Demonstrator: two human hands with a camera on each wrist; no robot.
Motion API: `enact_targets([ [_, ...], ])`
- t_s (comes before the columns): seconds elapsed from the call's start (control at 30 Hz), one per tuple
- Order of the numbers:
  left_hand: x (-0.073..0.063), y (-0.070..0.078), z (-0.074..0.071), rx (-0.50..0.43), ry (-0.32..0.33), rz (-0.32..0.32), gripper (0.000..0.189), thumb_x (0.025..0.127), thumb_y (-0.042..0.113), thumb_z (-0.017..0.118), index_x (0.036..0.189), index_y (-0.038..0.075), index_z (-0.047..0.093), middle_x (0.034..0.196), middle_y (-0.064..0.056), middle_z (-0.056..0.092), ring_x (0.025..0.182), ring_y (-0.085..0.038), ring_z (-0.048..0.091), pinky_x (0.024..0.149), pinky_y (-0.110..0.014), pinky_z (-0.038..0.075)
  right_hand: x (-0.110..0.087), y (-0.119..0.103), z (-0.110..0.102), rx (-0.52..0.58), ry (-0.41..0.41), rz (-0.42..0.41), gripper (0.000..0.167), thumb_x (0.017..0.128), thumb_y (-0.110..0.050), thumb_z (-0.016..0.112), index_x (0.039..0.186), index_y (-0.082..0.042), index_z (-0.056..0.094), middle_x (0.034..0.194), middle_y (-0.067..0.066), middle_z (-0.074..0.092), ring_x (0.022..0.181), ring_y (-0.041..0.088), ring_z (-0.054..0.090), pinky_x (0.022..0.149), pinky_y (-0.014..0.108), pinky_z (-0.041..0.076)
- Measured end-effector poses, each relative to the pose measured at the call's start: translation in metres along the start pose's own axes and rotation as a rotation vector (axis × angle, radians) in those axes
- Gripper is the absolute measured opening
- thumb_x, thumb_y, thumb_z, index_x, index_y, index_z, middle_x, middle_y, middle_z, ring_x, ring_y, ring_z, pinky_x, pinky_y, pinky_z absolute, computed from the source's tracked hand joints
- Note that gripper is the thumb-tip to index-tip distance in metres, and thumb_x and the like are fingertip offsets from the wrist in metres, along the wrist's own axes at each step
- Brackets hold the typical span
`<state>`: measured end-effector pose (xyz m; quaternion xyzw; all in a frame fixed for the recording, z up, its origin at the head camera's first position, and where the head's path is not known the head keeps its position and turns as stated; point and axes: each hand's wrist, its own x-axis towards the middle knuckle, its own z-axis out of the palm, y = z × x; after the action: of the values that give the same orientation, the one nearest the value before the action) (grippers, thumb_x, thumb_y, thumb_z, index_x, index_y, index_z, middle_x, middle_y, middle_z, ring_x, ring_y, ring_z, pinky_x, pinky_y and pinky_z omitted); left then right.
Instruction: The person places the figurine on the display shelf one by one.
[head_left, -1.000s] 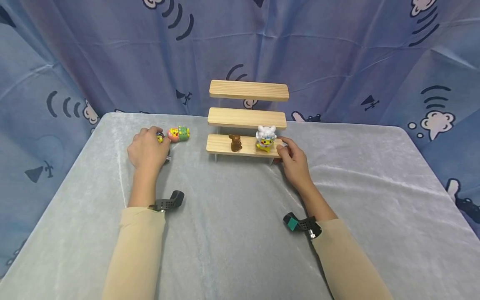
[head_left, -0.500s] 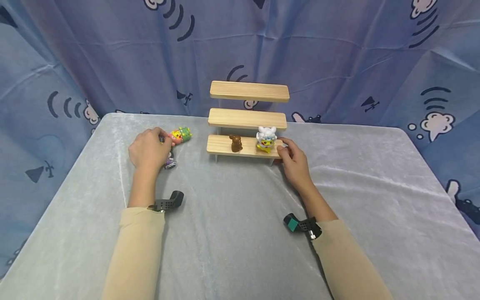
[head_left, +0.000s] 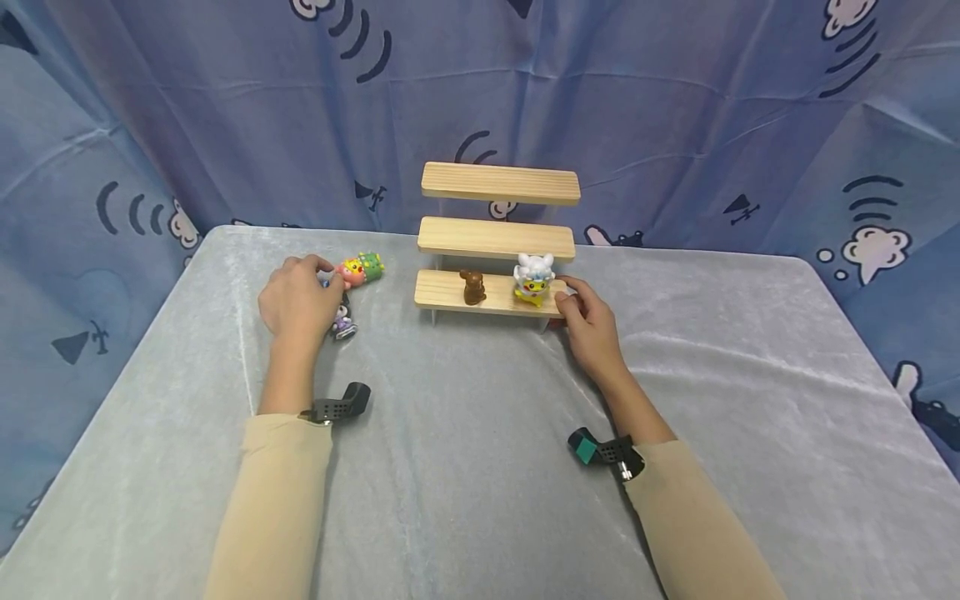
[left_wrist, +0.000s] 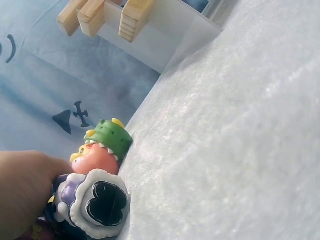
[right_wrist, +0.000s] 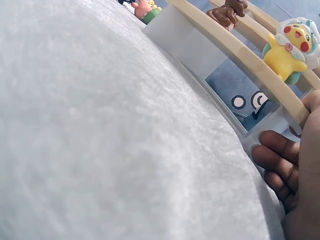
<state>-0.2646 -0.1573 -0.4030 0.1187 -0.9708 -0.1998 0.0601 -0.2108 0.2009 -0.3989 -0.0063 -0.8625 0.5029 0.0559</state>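
At the left of the table, my left hand (head_left: pixel 296 300) holds a small purple, white and black figurine (head_left: pixel 343 323) by its upper part, mostly covered by the fingers. The left wrist view shows the figurine's frilly white skirt (left_wrist: pixel 80 217) and black underside. Touching distance from the thumb, a pink and green figurine (head_left: pixel 362 269) with a yellow face lies on its side. My right hand (head_left: pixel 592 329) grips the right end of a three-step wooden display shelf (head_left: pixel 495 237), thumb on top of the lowest board and fingers below. On that board stand a brown animal figurine (head_left: pixel 473 288) and a yellow figurine in a white hood (head_left: pixel 533 281).
A pale grey plush cloth covers the table (head_left: pixel 465 467). Behind it hangs a blue patterned curtain (head_left: pixel 622 108), close to the shelf's back. Something pink (left_wrist: pixel 37 231) shows under the left hand in the left wrist view.
My left fingers have shifted the purple figurine slightly, so more of its lower part shows. The pink and green figurine has turned and moved a little right. The right hand stays on the shelf.
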Motion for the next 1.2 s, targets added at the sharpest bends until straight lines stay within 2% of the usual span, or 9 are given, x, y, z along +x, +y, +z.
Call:
enact_targets([
  [0.17,0.000,0.000,0.000,0.006,-0.008,-0.002,0.037,0.096,0.036,0.052,0.121,0.015,0.068,0.120,-0.019,0.066,0.108,-0.043,0.064,0.083,-0.056,0.048,0.003,0.006,0.001,-0.005,0.003,0.013,0.039,0.105,-0.013,0.047,0.140,0.002,0.054,0.093,0.031,0.066,0.075,0.020,0.065,0.072,0.019,0.046],
  [0.4,0.000,0.000,-0.001,0.027,-0.020,0.011,0.039,0.096,0.036,0.051,0.122,0.014,0.068,0.118,-0.019,0.068,0.108,-0.043,0.064,0.080,-0.057,0.048,0.016,0.040,0.007,0.000,0.023,0.006,0.041,0.106,-0.025,0.048,0.143,-0.008,0.055,0.094,0.027,0.068,0.074,0.012,0.064,0.073,0.020,0.044],
  [0.67,0.000,0.000,-0.001,0.029,-0.027,0.004,0.039,0.096,0.036,0.051,0.123,0.013,0.067,0.120,-0.021,0.066,0.110,-0.044,0.063,0.082,-0.057,0.048,0.016,0.044,0.007,-0.001,0.031,-0.020,0.041,0.106,-0.030,0.048,0.142,-0.011,0.056,0.091,0.024,0.068,0.072,0.009,0.063,0.074,0.022,0.045],
  [0.83,-0.001,0.001,0.000,0.070,-0.043,-0.052,0.050,0.098,0.045,0.050,0.129,0.006,0.061,0.131,-0.027,0.056,0.115,-0.046,0.053,0.090,-0.057,0.046,0.017,0.044,0.008,-0.001,0.032,-0.018,0.041,0.106,-0.030,0.048,0.141,-0.011,0.057,0.091,0.023,0.068,0.072,0.008,0.063,0.074,0.022,0.045],
  [0.97,-0.001,0.001,-0.001,0.108,-0.037,-0.133,0.064,0.095,0.055,0.051,0.125,-0.001,0.059,0.126,-0.030,0.054,0.113,-0.048,0.052,0.088,-0.056,0.046,0.017,0.043,0.008,0.006,0.027,-0.015,0.041,0.106,-0.029,0.048,0.142,-0.011,0.056,0.091,0.024,0.068,0.072,0.008,0.063,0.074,0.022,0.046],
  [1.07,0.000,-0.001,-0.002,0.110,-0.049,-0.175,0.069,0.094,0.060,0.052,0.122,-0.002,0.061,0.124,-0.030,0.057,0.112,-0.049,0.055,0.087,-0.056,0.047,0.016,0.042,0.008,0.008,0.025,-0.014,0.041,0.106,-0.029,0.048,0.142,-0.011,0.056,0.091,0.024,0.068,0.072,0.009,0.063,0.073,0.022,0.045],
  [1.2,0.001,-0.002,-0.004,0.101,-0.091,-0.188,0.069,0.094,0.063,0.050,0.125,0.002,0.061,0.124,-0.027,0.060,0.112,-0.050,0.058,0.088,-0.057,0.047,0.016,0.042,0.007,0.015,0.026,-0.015,0.041,0.106,-0.030,0.049,0.142,-0.012,0.056,0.091,0.025,0.068,0.074,0.012,0.064,0.074,0.022,0.045],
])
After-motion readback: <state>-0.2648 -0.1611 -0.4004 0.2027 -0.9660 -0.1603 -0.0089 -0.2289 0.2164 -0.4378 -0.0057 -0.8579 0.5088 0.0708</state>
